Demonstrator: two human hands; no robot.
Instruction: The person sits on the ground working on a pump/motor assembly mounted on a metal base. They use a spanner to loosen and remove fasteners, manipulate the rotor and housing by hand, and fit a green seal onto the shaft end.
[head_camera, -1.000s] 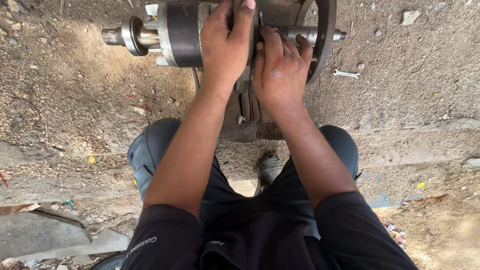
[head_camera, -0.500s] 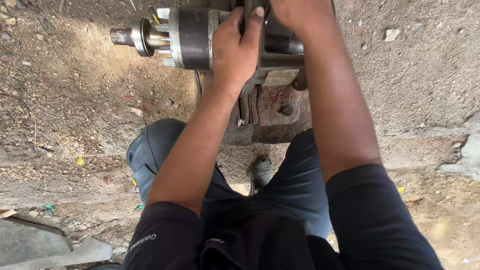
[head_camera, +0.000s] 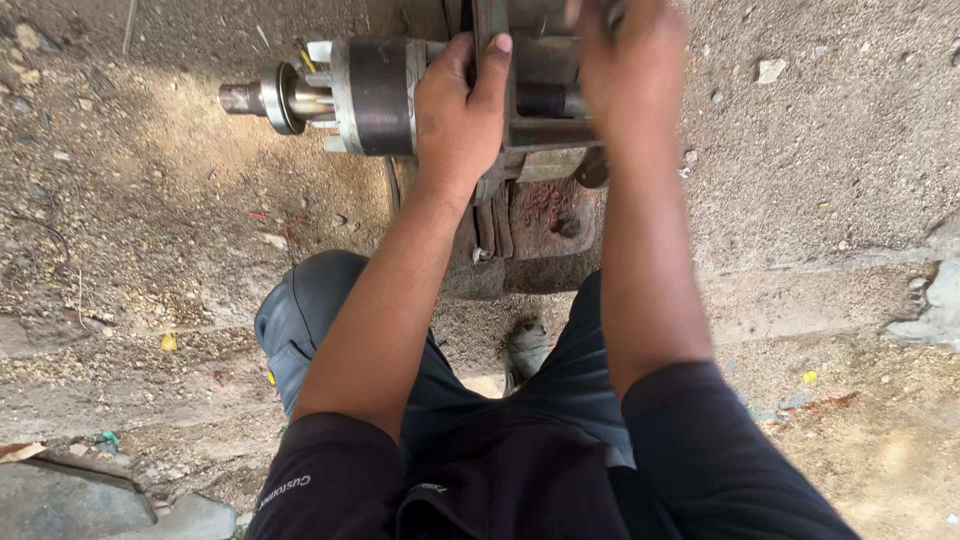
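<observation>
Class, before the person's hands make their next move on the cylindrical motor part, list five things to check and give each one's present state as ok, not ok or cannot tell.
1. Left hand has a full grip on the cylindrical motor part: ok, fingers wrap its right end.
2. Right hand has a firm grip on the metal frame: cannot tell, it is blurred.
3. Shaft end free of obstruction: ok, nothing touches it.
4. Rusty base plate fixed to the ground: cannot tell.
5. Foot apart from the base plate: ok, it rests on the dirt below it.
</observation>
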